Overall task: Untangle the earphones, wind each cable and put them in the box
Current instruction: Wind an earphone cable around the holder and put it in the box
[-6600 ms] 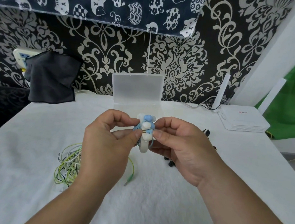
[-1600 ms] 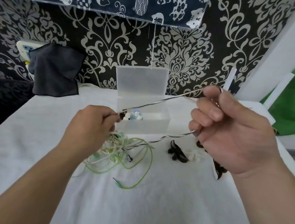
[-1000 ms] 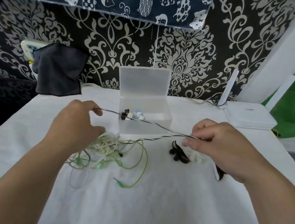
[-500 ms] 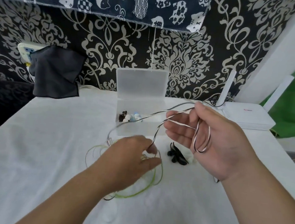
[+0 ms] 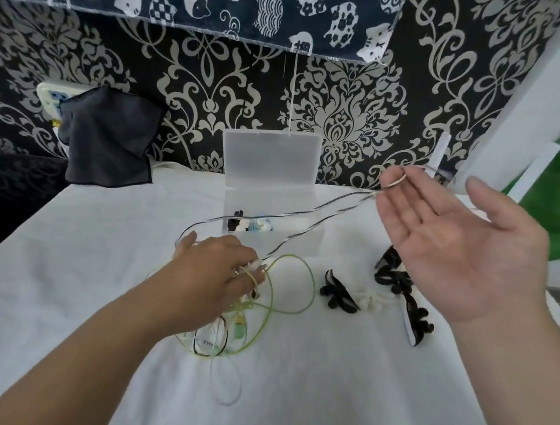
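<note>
A striped black-and-white earphone cable (image 5: 305,214) runs from the tangle up to my right hand (image 5: 462,257). That hand is raised at the right, palm up and fingers straight, with a loop of this cable hanging over its fingertips. My left hand (image 5: 213,274) lies on the tangle of green-yellow and white cables (image 5: 264,311) in front of the box, its fingers curled and pinching strands. The translucent box (image 5: 309,245) stands at mid-table with its lid (image 5: 271,158) upright. A wound blue-and-white earphone bundle (image 5: 254,225) lies inside.
Black ties (image 5: 337,294) and a white one (image 5: 373,302) lie on the white cloth to the right of the tangle, with more black ties (image 5: 397,278) below my right hand. A dark cloth (image 5: 107,138) hangs at the back left. A white antenna (image 5: 439,154) stands at the back right.
My right hand has swung out to the right and opened flat; the cable loop has slid from round its palm to the fingertips. My left hand stays on the tangle, shifted slightly back.
</note>
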Demonstrator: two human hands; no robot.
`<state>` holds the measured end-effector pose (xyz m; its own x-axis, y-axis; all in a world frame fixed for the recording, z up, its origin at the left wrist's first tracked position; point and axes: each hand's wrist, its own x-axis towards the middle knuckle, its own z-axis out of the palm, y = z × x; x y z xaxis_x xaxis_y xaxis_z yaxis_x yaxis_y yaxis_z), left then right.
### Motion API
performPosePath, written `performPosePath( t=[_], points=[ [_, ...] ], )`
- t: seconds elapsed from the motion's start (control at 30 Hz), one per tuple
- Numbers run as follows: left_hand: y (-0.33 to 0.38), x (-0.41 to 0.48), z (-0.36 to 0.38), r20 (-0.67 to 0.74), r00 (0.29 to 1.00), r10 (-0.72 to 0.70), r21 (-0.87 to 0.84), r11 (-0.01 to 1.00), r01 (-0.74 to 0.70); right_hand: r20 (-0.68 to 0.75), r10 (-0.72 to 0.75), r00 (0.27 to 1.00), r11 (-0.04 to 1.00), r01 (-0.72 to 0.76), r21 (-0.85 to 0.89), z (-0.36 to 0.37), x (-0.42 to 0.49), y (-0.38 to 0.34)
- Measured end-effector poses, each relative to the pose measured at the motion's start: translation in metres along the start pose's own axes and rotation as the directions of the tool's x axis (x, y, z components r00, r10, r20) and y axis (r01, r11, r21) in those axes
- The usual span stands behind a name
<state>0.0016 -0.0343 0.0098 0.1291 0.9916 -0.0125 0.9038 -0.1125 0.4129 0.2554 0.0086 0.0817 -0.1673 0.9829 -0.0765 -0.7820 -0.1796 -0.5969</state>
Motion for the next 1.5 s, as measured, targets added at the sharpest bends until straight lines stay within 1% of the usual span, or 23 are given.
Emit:
performPosePath(
  t=[0.13, 0.23, 0.37, 0.43, 0.5, 0.57, 0.63, 0.7, 0.73, 0.77, 0.8, 0.83, 0.9, 0.97, 1.07, 1.13, 1.17, 1.2, 1.23, 1.3, 1.37, 1.4, 1.5],
  points=[
    [-0.005, -0.004, 0.0, 0.084, 0.99, -0.116, 0.19, 0.977, 0.098, 0.024, -0.123, 0.992, 0.992, 0.122, 0.015, 0.002, 0.0, -0.009],
    [-0.006, -0.003, 0.0, 0.102, 0.985, -0.138, 0.193, 0.974, 0.116, 0.015, -0.165, 0.986, 0.986, 0.165, -0.016, 0.001, -0.002, -0.016],
    [-0.009, -0.004, -0.002, 0.021, 0.991, -0.13, 0.118, 0.985, 0.127, -0.053, -0.18, 0.982, 0.981, 0.175, -0.079, 0.001, -0.004, -0.02],
    [-0.011, -0.004, -0.002, -0.017, 0.995, -0.1, 0.07, 0.992, 0.101, -0.121, -0.181, 0.976, 0.967, 0.153, -0.205, 0.002, -0.002, -0.023],
    [-0.013, -0.004, -0.002, -0.043, 0.997, -0.067, 0.073, 0.995, 0.07, -0.212, -0.163, 0.964, 0.874, 0.041, -0.484, -0.002, 0.002, -0.02],
    [-0.014, -0.006, 0.0, -0.028, 0.999, -0.046, 0.093, 0.994, 0.049, -0.262, -0.091, 0.961, 0.603, -0.156, -0.783, -0.007, 0.003, -0.01],
    [-0.012, -0.007, 0.004, 0.013, 0.999, -0.037, 0.139, 0.99, 0.035, -0.248, 0.096, 0.964, 0.203, -0.262, -0.943, -0.014, 0.003, 0.0],
    [-0.01, -0.009, 0.008, 0.055, 0.998, -0.03, 0.178, 0.984, 0.019, -0.286, 0.246, 0.926, -0.198, -0.24, -0.95, -0.02, 0.003, 0.011],
    [-0.008, -0.009, 0.01, 0.071, 0.997, -0.011, 0.181, 0.983, -0.002, -0.292, 0.236, 0.927, -0.381, -0.189, -0.905, -0.022, 0.005, 0.016],
    [-0.007, -0.008, 0.011, 0.077, 0.997, 0.022, 0.176, 0.984, -0.035, -0.268, 0.183, 0.946, -0.524, -0.136, -0.841, -0.023, 0.008, 0.021],
    [-0.004, -0.007, 0.013, 0.076, 0.995, 0.059, 0.172, 0.982, -0.072, -0.2, 0.118, 0.973, -0.59, -0.094, -0.802, -0.021, 0.011, 0.027],
    [-0.001, -0.007, 0.014, 0.077, 0.992, 0.099, 0.173, 0.979, -0.111, -0.117, 0.061, 0.991, -0.581, -0.06, -0.812, -0.017, 0.013, 0.034],
    [0.006, -0.009, 0.017, 0.091, 0.981, 0.172, 0.171, 0.968, -0.185, 0.03, 0.028, 0.999, -0.383, 0.038, -0.923, -0.005, 0.015, 0.051],
    [0.009, -0.014, 0.015, 0.139, 0.968, 0.209, 0.058, 0.974, -0.218, 0.093, 0.113, 0.989, -0.233, 0.117, -0.965, 0.006, 0.015, 0.07],
    [0.004, -0.019, -0.007, 0.192, 0.97, 0.146, -0.331, 0.94, -0.076, 0.103, 0.261, 0.96, -0.293, 0.18, -0.939, 0.004, 0.017, 0.093],
    [-0.004, -0.016, -0.021, -0.009, 0.998, -0.059, -0.511, 0.859, 0.046, 0.075, 0.331, 0.941, -0.31, 0.184, -0.933, 0.0, 0.017, 0.1],
    [-0.013, -0.011, -0.023, -0.133, 0.966, -0.222, -0.499, 0.857, 0.128, 0.062, 0.356, 0.932, -0.31, 0.181, -0.933, -0.001, 0.017, 0.102],
    [-0.023, -0.006, -0.025, -0.237, 0.902, -0.36, -0.393, 0.885, 0.25, 0.049, 0.371, 0.927, -0.319, 0.177, -0.931, -0.001, 0.015, 0.101],
    [-0.036, -0.003, -0.024, -0.273, 0.851, -0.449, -0.235, 0.889, 0.394, 0.035, 0.379, 0.925, -0.337, 0.173, -0.925, -0.002, 0.015, 0.101],
    [-0.058, 0.0, -0.014, -0.137, 0.818, -0.559, -0.035, 0.828, 0.56, 0.019, 0.385, 0.923, -0.368, 0.172, -0.914, -0.004, 0.013, 0.1],
    [-0.07, 0.001, 0.0, 0.066, 0.793, -0.605, -0.078, 0.789, 0.609, 0.016, 0.392, 0.92, -0.359, 0.169, -0.918, -0.005, 0.011, 0.101],
    [-0.074, 0.002, 0.005, 0.106, 0.796, -0.596, -0.14, 0.783, 0.606, 0.018, 0.406, 0.914, -0.341, 0.169, -0.925, -0.005, 0.009, 0.102],
    [-0.067, 0.005, 0.009, -0.008, 0.826, -0.564, -0.294, 0.791, 0.537, 0.023, 0.476, 0.879, -0.29, 0.182, -0.94, -0.002, 0.005, 0.106]
  ],
)
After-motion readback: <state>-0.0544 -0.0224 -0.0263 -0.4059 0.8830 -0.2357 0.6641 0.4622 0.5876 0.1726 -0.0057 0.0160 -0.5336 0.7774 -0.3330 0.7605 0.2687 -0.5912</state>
